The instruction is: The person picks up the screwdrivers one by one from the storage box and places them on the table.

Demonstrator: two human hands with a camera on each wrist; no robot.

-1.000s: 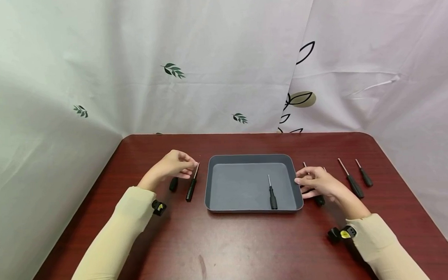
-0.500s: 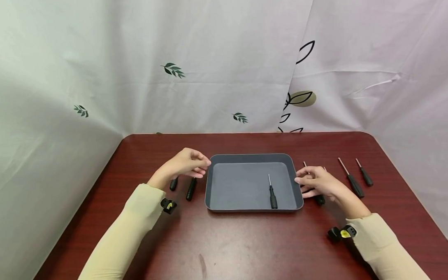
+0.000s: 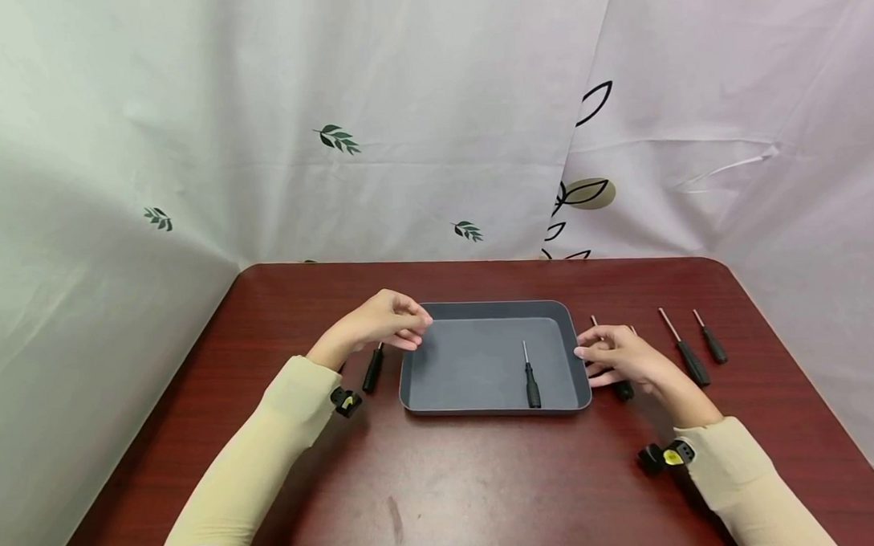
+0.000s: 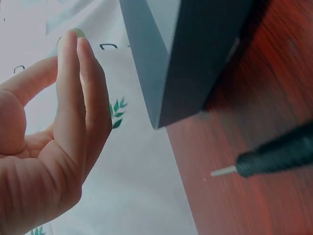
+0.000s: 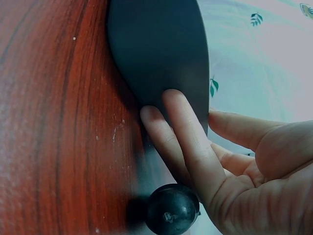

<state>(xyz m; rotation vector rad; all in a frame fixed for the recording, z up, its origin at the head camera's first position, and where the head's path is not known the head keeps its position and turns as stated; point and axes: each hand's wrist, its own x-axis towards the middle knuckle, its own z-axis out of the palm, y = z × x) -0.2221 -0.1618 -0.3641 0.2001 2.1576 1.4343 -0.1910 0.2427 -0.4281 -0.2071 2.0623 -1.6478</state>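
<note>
A grey rectangular tray rests on the table, with one black-handled screwdriver lying in its right half. At the tray's right wall, my right hand pinches the rim; in the right wrist view its fingers lie along the outer wall, the thumb on the other side. Over the back left corner of the tray hovers my left hand, thumb and fingertips close together, nothing visible between them. Below it, left of the tray, lies a black screwdriver, partly covered by the hand.
Another dark handle is nearly hidden by the left wrist. Beside the right hand, a screwdriver lies partly covered. Farther right are a longer screwdriver and a shorter one. A white leaf-print curtain stands behind the table.
My left hand has moved right, from over the screwdrivers on the left to over the tray's back left corner. The right hand, tray and screwdrivers have stayed put.
</note>
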